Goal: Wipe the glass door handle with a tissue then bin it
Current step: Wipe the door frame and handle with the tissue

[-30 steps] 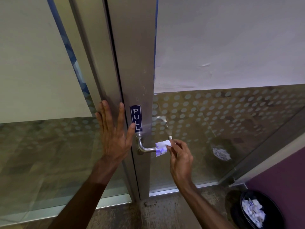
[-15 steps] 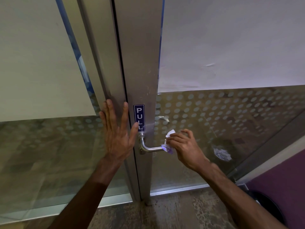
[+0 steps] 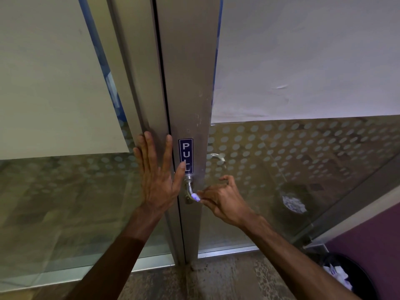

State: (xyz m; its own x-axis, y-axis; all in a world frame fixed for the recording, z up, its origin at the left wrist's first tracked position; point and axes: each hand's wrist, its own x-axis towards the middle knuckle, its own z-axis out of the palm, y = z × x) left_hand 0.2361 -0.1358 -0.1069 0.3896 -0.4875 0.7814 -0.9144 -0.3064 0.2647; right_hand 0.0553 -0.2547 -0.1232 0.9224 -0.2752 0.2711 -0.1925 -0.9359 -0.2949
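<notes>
At bottom right, bin (image 3: 355, 276) holds crumpled paper; right hand (image 3: 223, 199) pinches tissue (image 3: 195, 197) on handle (image 3: 189, 187); left hand (image 3: 158, 176) flat, open.

A second ago the right hand (image 3: 225, 198) holds the tissue (image 3: 195, 197) out near the free end of the door handle (image 3: 189, 190), the white sheet spread open; now it closes around the lever and sits in at the bend near the door frame (image 3: 190, 100), with the tissue bunched so only a small white-and-purple bit shows at the fingertips (image 3: 200, 194). The forearm comes in lower and from further right than before. The bin (image 3: 355, 276), cut off half a second ago, shows at the lower right corner again with its crumpled paper.
</notes>
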